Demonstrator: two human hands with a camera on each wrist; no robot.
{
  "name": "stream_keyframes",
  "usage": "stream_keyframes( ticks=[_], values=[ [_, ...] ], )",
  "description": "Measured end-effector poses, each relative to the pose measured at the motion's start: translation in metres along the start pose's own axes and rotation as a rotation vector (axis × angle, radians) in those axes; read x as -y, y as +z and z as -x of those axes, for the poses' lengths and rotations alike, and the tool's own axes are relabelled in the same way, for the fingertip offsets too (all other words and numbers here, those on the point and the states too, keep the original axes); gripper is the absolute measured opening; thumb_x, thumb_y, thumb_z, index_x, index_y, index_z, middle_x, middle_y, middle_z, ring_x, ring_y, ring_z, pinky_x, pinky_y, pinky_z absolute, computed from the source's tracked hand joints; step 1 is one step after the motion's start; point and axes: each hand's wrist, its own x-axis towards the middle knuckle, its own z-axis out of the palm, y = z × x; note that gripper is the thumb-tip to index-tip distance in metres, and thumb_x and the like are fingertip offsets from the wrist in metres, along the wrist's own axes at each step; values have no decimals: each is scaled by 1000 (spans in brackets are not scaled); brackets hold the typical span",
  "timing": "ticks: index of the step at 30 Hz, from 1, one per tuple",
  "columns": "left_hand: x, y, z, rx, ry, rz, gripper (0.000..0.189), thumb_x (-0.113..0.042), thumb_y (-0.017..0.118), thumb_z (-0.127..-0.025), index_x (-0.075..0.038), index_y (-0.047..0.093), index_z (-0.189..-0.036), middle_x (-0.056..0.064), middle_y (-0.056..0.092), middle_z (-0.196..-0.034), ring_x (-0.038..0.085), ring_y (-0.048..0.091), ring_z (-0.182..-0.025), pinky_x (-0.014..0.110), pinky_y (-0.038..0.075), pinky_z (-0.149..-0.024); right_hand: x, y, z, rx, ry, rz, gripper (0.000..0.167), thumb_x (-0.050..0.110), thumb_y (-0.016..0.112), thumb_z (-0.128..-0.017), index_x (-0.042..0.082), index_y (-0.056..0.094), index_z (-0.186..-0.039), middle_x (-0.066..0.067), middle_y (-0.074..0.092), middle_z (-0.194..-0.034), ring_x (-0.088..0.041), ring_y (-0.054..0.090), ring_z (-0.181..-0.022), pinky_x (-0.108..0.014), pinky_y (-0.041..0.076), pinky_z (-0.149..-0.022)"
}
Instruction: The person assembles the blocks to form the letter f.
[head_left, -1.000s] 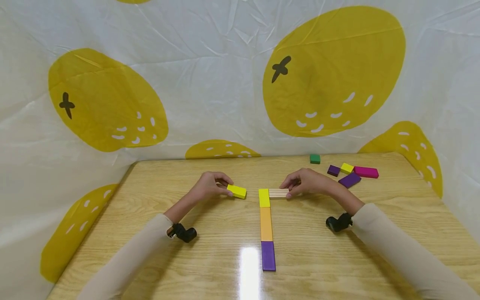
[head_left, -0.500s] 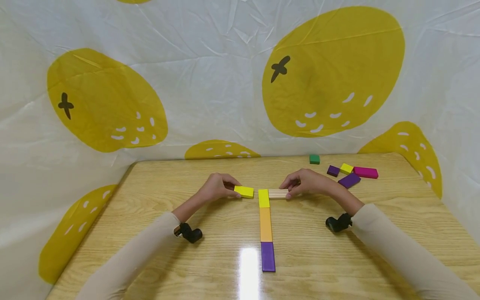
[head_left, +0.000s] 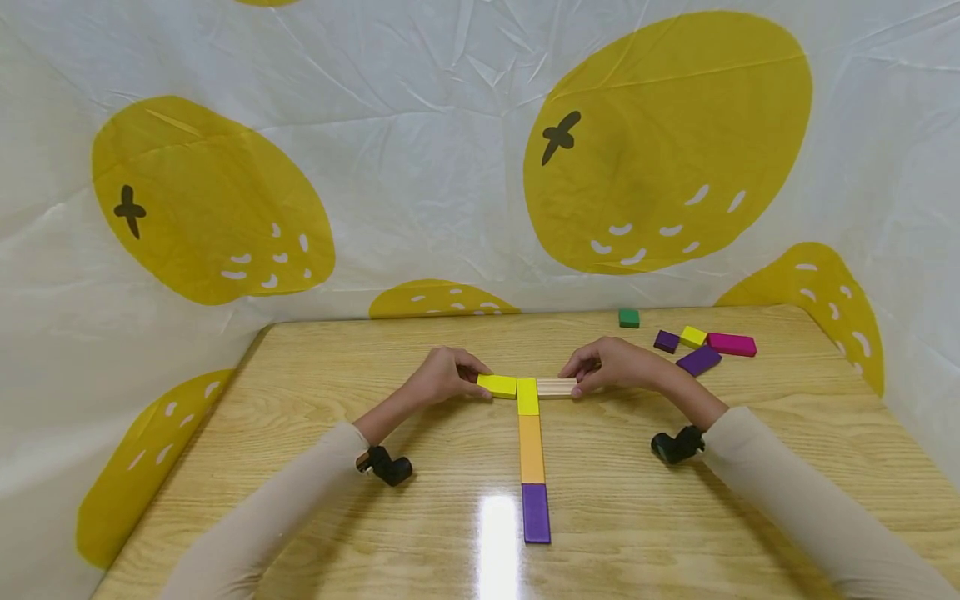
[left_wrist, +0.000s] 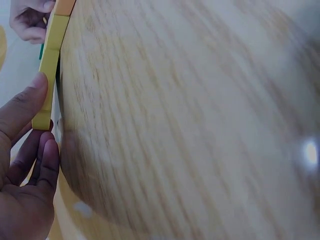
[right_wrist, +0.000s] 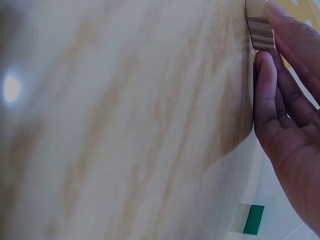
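Note:
My left hand [head_left: 444,373] pinches a yellow block [head_left: 497,386] by its outer end, thumb on the near side. The block's inner end meets the left side of a short yellow block [head_left: 528,397] at the top of a column. Below that one lie an orange block [head_left: 532,450] and a purple block [head_left: 536,513], end to end. On the column's right side, my right hand [head_left: 611,365] holds a striped, wood-coloured block [head_left: 557,387] between thumb and fingers, its inner end against the short yellow block. The right wrist view shows the wooden block's striped end [right_wrist: 262,35] between the fingers.
At the back right of the wooden table [head_left: 360,517] lie a small dark purple block [head_left: 666,341], a yellow block [head_left: 693,337], a longer purple block [head_left: 699,361] and a magenta block [head_left: 732,344]. A green block [head_left: 629,318] sits near the back edge.
My left hand has slid the yellow block rightward and straightened it, closing the gap to the column's top. The right hand and the wooden block have stayed in place.

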Motion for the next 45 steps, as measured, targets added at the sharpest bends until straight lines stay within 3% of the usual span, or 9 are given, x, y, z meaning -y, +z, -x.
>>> stream_keyframes(
  ticks=[19, 45],
  values=[
    [0, 3, 2, 16, 63, -45, 31, -21, 92, -75, -9, 80, -101, 1, 72, -93, 8, 62, -78, 21, 55, -71, 4, -2, 1, 9, -14, 3, 28, 16, 81, -87, 5, 77, -112, -6, 75, -103, -17, 65, -90, -23, 55, -77],
    [2, 7, 3, 2, 87, -55, 32, -21, 93, -74, -8, 79, -100, 1, 71, -93, 9, 62, -78, 21, 55, -70, -1, 1, 1, -9, -12, 25, 28, 18, 83, -86, 9, 77, -112, -3, 75, -104, -19, 64, -91, -24, 56, -79]
  ],
)
